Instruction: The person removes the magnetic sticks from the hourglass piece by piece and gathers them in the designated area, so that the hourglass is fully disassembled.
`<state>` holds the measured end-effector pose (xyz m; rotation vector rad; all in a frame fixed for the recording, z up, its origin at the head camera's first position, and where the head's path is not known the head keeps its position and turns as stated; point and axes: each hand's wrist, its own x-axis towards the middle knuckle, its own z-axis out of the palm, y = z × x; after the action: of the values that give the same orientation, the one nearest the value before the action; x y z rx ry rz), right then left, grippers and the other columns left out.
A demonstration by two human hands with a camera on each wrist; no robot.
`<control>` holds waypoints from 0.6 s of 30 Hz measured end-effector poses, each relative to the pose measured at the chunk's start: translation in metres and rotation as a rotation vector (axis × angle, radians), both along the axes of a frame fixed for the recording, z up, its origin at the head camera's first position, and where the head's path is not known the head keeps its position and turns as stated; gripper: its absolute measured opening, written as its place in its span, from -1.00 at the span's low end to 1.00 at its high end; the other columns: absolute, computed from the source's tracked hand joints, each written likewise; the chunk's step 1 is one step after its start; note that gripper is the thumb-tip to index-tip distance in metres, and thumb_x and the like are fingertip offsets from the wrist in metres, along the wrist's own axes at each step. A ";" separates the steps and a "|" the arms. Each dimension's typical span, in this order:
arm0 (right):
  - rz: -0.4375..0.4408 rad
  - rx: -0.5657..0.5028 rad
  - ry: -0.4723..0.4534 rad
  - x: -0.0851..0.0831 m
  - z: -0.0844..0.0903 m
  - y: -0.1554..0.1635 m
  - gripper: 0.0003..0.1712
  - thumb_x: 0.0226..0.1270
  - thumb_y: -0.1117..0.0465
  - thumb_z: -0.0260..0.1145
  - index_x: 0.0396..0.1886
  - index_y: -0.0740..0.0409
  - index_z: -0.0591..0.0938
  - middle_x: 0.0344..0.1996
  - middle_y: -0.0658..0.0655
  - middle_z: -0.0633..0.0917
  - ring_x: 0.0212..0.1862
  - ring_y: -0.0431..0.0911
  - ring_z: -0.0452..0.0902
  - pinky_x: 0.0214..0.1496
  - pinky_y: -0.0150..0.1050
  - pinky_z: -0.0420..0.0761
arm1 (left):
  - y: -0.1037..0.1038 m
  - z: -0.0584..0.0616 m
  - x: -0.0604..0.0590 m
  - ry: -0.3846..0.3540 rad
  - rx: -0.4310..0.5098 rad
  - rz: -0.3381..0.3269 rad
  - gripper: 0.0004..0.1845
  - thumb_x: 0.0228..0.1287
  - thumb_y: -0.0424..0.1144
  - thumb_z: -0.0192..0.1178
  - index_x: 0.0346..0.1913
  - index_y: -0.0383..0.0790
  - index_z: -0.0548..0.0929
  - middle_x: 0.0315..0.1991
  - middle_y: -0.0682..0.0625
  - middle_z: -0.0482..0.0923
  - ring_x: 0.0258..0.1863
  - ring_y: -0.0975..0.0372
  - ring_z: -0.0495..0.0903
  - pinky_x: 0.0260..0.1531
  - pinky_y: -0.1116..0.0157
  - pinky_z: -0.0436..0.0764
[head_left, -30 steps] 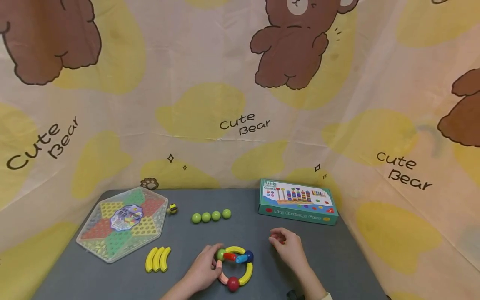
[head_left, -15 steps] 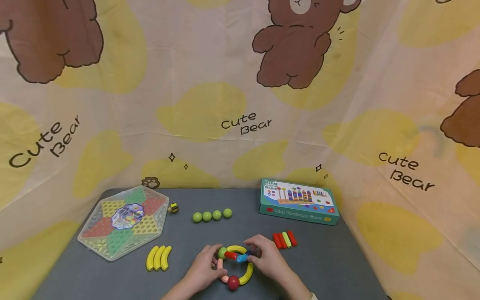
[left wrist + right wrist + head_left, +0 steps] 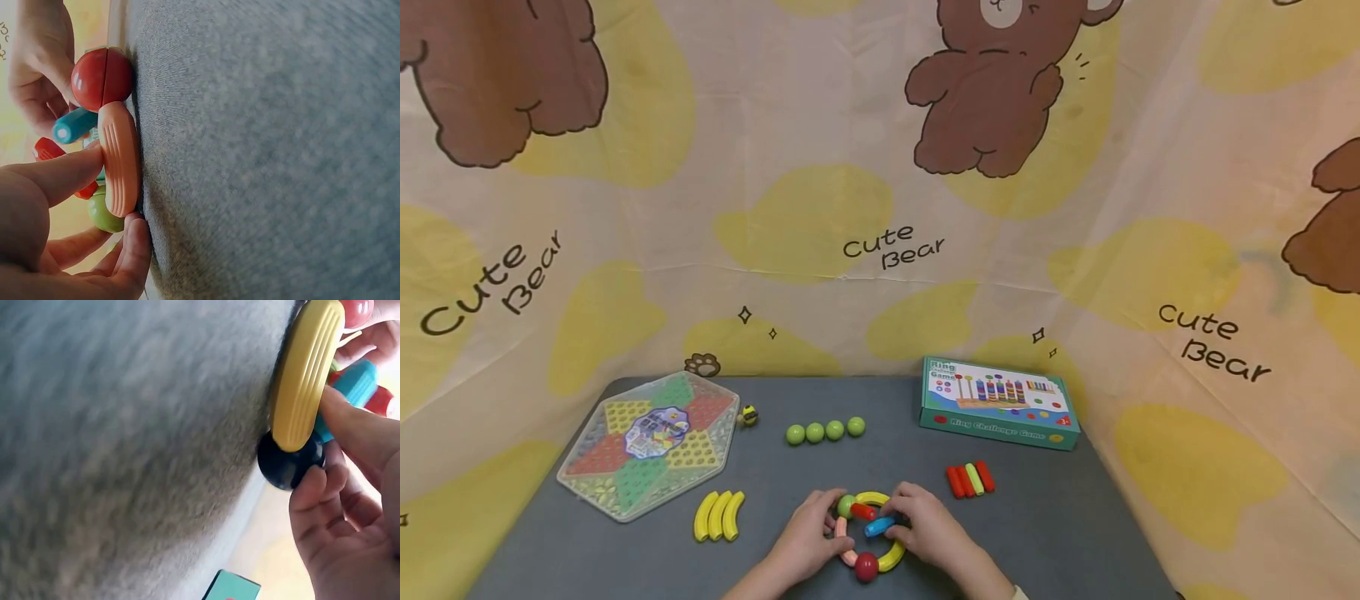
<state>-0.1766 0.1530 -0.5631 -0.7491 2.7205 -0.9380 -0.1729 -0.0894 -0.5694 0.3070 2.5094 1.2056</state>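
A toy ring of curved rods and balls lies on the table between both hands. My left hand (image 3: 808, 533) grips its left side, thumb on the pink curved rod (image 3: 120, 159) and fingers at the green ball (image 3: 103, 215). On the far right of the ring, fingers of my right hand (image 3: 928, 525) hold the dark blue ball (image 3: 284, 465), beside a yellow curved rod (image 3: 306, 375). From the green ball a red rod (image 3: 862, 512) points inward; a light blue rod (image 3: 878, 526) slants in from the dark blue one. A red ball (image 3: 867, 568) sits nearest me.
Yellow curved rods (image 3: 716, 517) lie left, and short red and green rods (image 3: 970, 480) right. Behind stand a row of green balls (image 3: 824, 431), a small bee-striped toy (image 3: 748, 415), a hexagonal game board (image 3: 651, 446) and a Ring Challenge Game box (image 3: 998, 404).
My right hand has moved left from over the short rods to the ring and taken hold at the dark blue ball. The light blue rod's free end has swung slightly toward me. My left hand stays.
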 end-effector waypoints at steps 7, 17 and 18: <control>-0.039 -0.044 -0.078 -0.003 0.001 0.003 -0.81 0.39 0.07 0.37 -0.06 -0.05 0.64 -0.33 -0.18 0.54 -0.32 -0.33 0.43 -0.23 -0.44 0.56 | 0.001 -0.001 -0.002 0.000 -0.013 0.021 -0.24 0.05 -0.19 0.55 0.32 -0.31 0.49 -0.10 -0.02 0.47 -0.28 0.24 0.47 -0.39 0.36 0.50; -0.171 -0.263 -0.164 0.001 0.008 0.016 -0.80 0.37 0.04 0.41 -0.11 0.00 0.68 -0.31 -0.13 0.68 -0.31 -0.28 0.57 -0.23 -0.41 0.62 | 0.002 -0.003 0.000 0.028 -0.012 0.052 -0.35 0.16 -0.27 0.46 0.32 -0.32 0.52 -0.13 -0.02 0.47 -0.35 0.22 0.42 -0.48 0.34 0.43; -0.179 -0.284 -0.169 0.000 0.009 0.018 -0.77 0.38 0.06 0.40 -0.07 0.03 0.68 -0.29 -0.11 0.70 -0.29 -0.27 0.58 -0.21 -0.40 0.64 | 0.002 -0.003 0.000 0.041 -0.021 0.059 -0.36 0.17 -0.29 0.44 0.33 -0.31 0.51 -0.14 -0.01 0.46 -0.36 0.22 0.41 -0.48 0.33 0.43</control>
<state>-0.1761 0.1708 -0.5545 -0.4474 2.5679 -1.3818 -0.1730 -0.0874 -0.5723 0.2569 2.5814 1.2058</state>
